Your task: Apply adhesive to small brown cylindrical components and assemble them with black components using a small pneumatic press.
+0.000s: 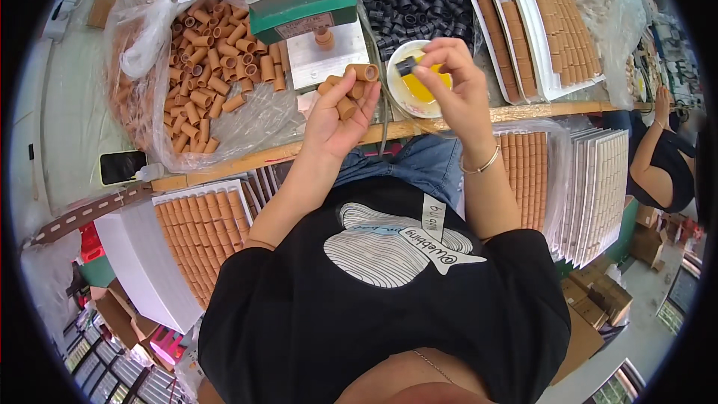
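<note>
Several short orange-brown tubes [362, 72] rest in my left hand [340, 116], one pinched at the fingertips with its open end facing right. My right hand [458, 90] grips a small black ring-like fitting [406, 66] between thumb and fingers. That fitting is over a white bowl [400, 97] with yellow liquid [422, 88] inside. Just beyond my left hand stands a green and grey press [303, 19]. On its metal base plate [329, 56] an orange-brown piece [324, 37] sits upright beneath the press head.
A plastic bag of loose brown tubes [213, 67] lies left of the press. Black fittings [407, 0] are heaped behind the bowl. White trays of brown tubes [553, 22] stand at right. A phone [123, 167] lies near the wooden table edge [262, 155]. Another person [662, 153] sits far right.
</note>
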Action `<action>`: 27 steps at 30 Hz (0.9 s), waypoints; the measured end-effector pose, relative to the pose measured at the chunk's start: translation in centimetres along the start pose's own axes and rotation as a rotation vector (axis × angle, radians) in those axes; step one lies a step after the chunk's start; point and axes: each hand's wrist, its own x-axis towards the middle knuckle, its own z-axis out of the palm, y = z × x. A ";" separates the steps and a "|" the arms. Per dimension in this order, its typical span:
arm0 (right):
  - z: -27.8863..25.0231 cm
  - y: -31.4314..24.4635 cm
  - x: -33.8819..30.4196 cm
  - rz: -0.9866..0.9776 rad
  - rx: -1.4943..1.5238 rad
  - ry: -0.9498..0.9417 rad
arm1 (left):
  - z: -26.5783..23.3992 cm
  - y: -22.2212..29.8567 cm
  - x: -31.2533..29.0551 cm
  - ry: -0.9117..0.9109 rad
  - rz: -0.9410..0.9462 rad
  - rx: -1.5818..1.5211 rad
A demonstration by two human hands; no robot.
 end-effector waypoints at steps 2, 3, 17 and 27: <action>1.6 -0.8 0.4 -0.157 -0.131 0.023 | 0.7 -0.3 -0.1 0.000 -0.001 -0.015; 2.1 -1.0 0.7 -0.314 -0.264 0.047 | 1.0 -0.4 0.0 -0.001 -0.004 -0.030; -8.0 4.4 19.7 -0.193 -0.478 0.505 | -2.4 2.5 -0.7 -0.001 0.045 -0.159; -11.3 8.8 31.0 0.145 -0.831 0.356 | -3.4 4.5 -3.3 -0.050 0.121 -0.001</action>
